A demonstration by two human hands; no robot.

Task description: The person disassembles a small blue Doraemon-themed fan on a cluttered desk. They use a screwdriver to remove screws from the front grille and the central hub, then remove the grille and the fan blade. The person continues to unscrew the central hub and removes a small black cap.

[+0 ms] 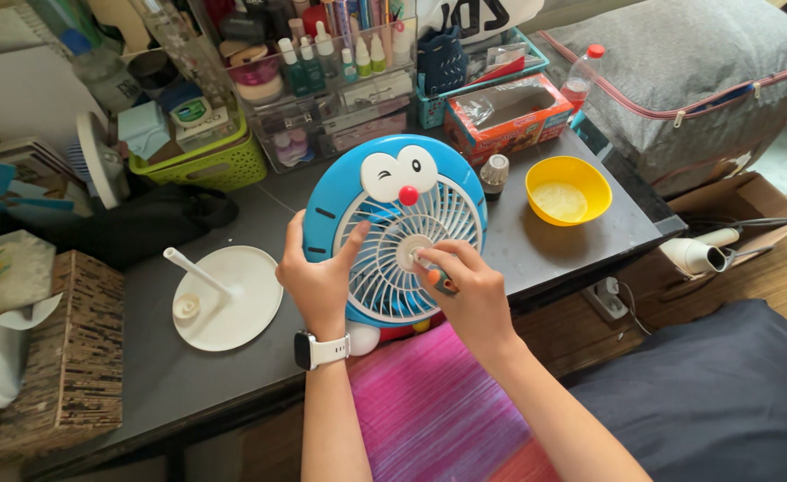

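A blue and white cartoon-cat fan (395, 192) stands tilted at the near edge of the dark table (581, 241), its white grille facing me. My left hand (318, 277), with a white watch on the wrist, grips the fan's left rim. My right hand (460, 286) holds a small screwdriver (438, 278) with an orange and dark handle, its tip at the centre hub of the grille. A white round stand base with an upright post (224, 295) lies on the table to the left of the fan.
A yellow bowl (568, 189) and a small bottle (494, 174) sit right of the fan. An orange box (508, 114), a clear organiser (340, 98) and a green basket (206, 165) line the back. A woven box (72, 357) stands at left. A hair dryer (697, 254) lies at right.
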